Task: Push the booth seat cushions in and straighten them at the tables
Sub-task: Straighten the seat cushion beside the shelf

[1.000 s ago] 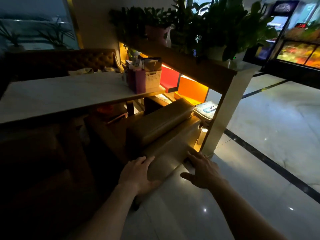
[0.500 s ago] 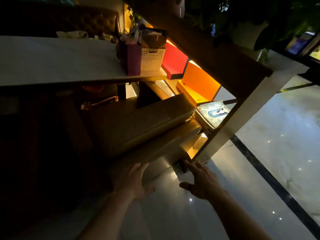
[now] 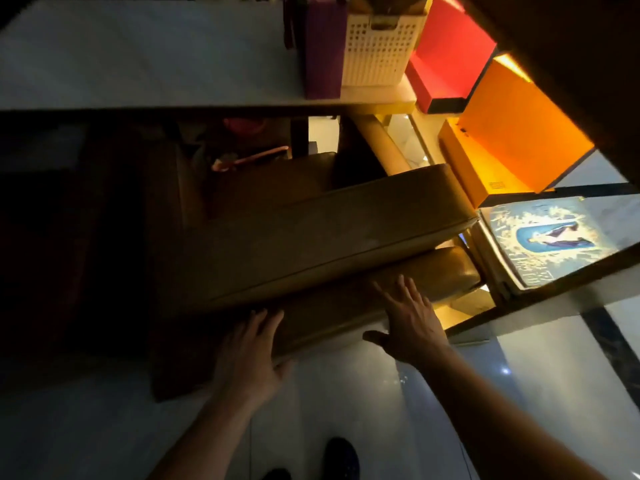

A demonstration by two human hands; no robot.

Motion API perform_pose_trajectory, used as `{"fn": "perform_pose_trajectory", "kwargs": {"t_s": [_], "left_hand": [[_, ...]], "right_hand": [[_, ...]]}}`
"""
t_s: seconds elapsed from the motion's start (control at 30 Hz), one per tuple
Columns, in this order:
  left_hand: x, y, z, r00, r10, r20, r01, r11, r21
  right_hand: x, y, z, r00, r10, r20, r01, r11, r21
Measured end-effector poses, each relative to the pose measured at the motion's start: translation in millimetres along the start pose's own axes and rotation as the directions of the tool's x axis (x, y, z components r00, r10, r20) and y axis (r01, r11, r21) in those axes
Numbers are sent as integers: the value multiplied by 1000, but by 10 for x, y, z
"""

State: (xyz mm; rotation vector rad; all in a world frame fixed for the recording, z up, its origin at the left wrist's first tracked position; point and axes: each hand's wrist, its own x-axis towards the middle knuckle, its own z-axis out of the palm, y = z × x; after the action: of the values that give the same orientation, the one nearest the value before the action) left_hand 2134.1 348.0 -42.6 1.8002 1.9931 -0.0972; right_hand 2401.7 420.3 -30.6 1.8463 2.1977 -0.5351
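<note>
Both hands are flat and open, holding nothing. The left hand (image 3: 250,355) and the right hand (image 3: 410,320) press on the front of the lower seat cushion (image 3: 349,306). The upper cushion (image 3: 311,237) lies crooked on top of it, under the white surface (image 3: 138,57). On the surface stand a purple box (image 3: 323,50) and a white basket (image 3: 379,46). Beside the cushions are red (image 3: 450,53) and orange (image 3: 519,133) panels and a blue poster (image 3: 550,237); its writing is too blurry to read. A dark shoe (image 3: 341,459) is on the shiny floor (image 3: 346,403).
</note>
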Motion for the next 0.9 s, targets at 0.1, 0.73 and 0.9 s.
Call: {"fn": "perform_pose_trajectory", "kwargs": {"t_s": [0.1, 0.73, 0.9], "left_hand": [[-13, -20, 145, 994, -21, -112, 27, 998, 48], [-376, -364, 370, 958, 20, -287, -13, 1000, 28], [-883, -787, 503, 973, 31, -228, -37, 999, -20]], "right_hand": [[217, 72, 55, 997, -78, -17, 78, 996, -32], [-294, -196, 634, 977, -39, -208, 28, 998, -55], [-909, -626, 955, 984, 49, -169, -60, 997, -56]]}}
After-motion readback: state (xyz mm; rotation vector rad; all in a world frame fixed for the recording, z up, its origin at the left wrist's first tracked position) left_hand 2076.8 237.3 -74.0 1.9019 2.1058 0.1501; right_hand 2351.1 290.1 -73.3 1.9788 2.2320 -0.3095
